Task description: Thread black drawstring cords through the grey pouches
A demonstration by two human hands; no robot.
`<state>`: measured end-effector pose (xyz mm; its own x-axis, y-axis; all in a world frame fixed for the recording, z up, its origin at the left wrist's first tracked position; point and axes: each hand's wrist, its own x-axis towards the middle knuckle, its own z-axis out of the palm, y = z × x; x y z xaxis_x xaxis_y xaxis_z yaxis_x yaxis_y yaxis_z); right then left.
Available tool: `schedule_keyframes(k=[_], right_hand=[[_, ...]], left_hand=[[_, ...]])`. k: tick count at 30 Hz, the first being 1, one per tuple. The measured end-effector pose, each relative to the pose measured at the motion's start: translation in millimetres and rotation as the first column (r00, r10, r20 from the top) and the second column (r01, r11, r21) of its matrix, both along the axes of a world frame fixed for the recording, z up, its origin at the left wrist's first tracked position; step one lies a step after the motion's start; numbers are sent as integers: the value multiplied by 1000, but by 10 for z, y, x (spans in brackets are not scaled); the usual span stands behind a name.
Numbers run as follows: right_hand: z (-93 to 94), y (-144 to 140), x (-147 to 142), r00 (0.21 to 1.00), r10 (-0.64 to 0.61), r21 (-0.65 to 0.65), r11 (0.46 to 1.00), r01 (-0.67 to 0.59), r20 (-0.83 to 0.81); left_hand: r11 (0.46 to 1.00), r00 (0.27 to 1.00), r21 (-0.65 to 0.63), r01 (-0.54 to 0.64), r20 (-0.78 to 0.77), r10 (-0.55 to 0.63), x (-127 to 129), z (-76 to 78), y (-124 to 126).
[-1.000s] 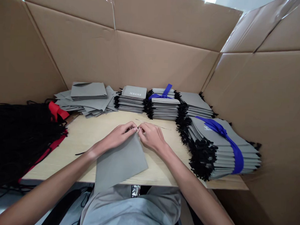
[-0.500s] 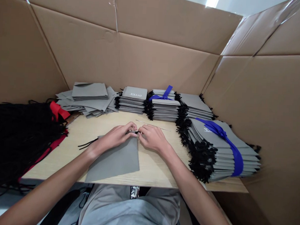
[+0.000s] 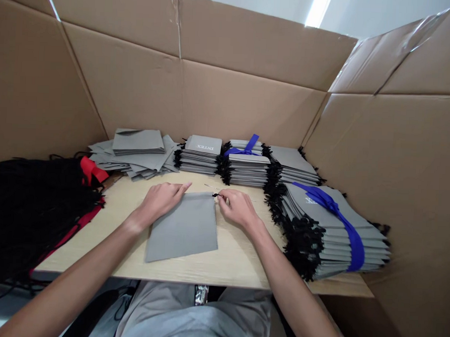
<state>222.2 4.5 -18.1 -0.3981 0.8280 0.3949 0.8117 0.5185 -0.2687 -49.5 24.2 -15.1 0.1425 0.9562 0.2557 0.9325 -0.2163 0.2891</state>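
A flat grey fabric pouch (image 3: 187, 226) lies on the table in front of me, with a black cord knot (image 3: 215, 195) at its top right corner. My right hand (image 3: 238, 206) pinches the black cord just beside that knot. Over the pouch's top left corner rests my left hand (image 3: 164, 200), its thumb stretched out and apart from the fingers; the fingertips are partly hidden. A thin metal rod (image 3: 211, 186) lies just beyond my right hand, mostly covered by it.
Loose grey pouches (image 3: 138, 145) lie at the back left. Neat stacks of corded pouches (image 3: 201, 155) line the back, and a bundle tied with blue ribbon (image 3: 342, 218) sits at right. Black cords (image 3: 33, 210) heap at left. Cardboard walls (image 3: 250, 105) surround the table.
My hands have moved apart from the pouch's top right corner, the left one drawing back leftward. The pouch has shifted slightly right, and the loose cord ends at its left are out of sight.
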Motion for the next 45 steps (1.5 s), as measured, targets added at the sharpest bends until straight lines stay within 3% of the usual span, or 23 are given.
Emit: schedule_keyframes(k=[3, 8, 13, 21, 30, 33, 38, 43, 45], right_hand=[[1, 7, 25, 999, -5, -20, 1000, 4, -33], [-6, -6, 29, 995, 22, -67, 997, -29, -98], [-9, -9, 11, 991, 22, -83, 996, -33, -132], [33, -36, 2, 997, 26, -62, 998, -30, -69], [-27, 21, -17, 930, 35, -241, 962, -131, -365], [-71, 54, -19, 912, 20, -273, 951, -144, -411], [-97, 73, -31, 929, 15, -215, 971, -102, -369], [-107, 106, 3, 951, -29, -157, 987, -20, -307], [-89, 105, 7, 935, -31, -140, 990, -20, -353]], left_hand=[[999, 996, 30, -36, 81, 34, -86, 39, 41], [985, 948, 81, 153, 268, -169, -172, 15, 77], [975, 914, 95, 200, 341, -221, -176, 11, 76], [973, 912, 96, 210, 339, -230, -181, 28, 97], [971, 908, 114, 209, 345, -236, -164, 78, 54], [974, 916, 117, 192, 333, -221, -158, 81, 48], [983, 947, 123, 136, 276, -165, -163, 18, 79], [958, 908, 15, 286, 314, -276, -217, -22, 135], [936, 891, 43, 348, 295, -345, -192, 3, 111]])
